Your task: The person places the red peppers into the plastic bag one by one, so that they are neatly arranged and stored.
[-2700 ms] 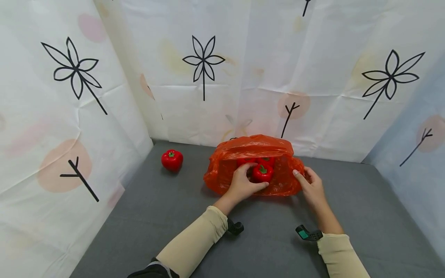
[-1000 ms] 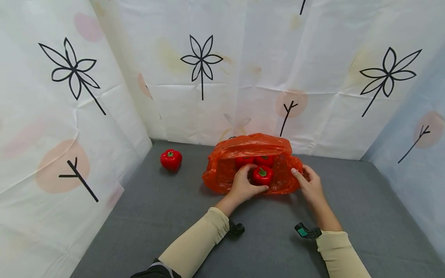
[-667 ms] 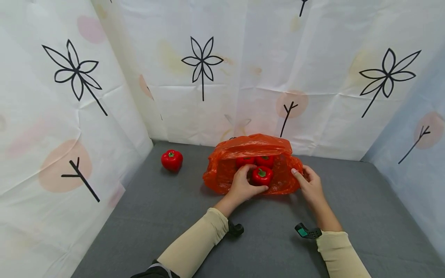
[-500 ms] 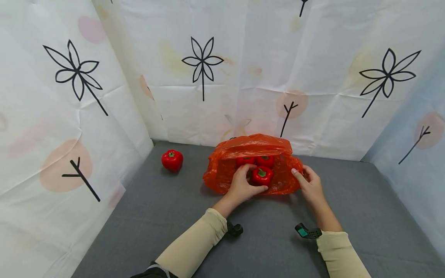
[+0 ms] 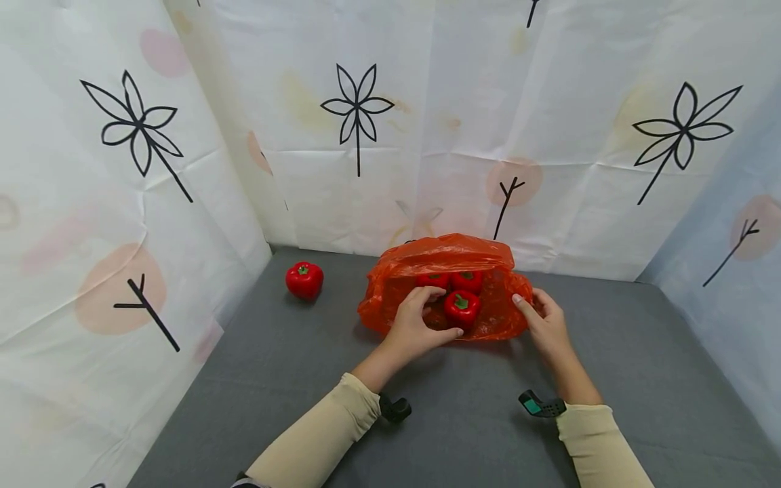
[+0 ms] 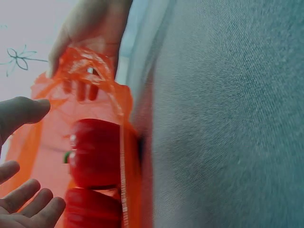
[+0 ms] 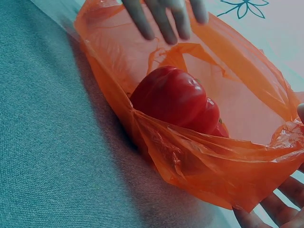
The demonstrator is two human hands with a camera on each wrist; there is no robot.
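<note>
Head: left hand [image 5: 412, 330] arches beside pepper [image 5: 462, 310], right hand [image 5: 546, 326] pinches bag [image 5: 448, 255].

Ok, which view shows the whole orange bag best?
The head view. It shows the orange bag uncropped, with red peppers visible inside, though the left hand hides part of its front. The left wrist view crops the bag at the bottom; the right wrist view shows its open mouth closer, cropped at the right.

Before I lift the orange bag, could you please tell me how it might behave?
The orange bag will probably flop, since its thin film is creased. The three red peppers inside likely weigh it down, and might tumble out of its open mouth.
</note>
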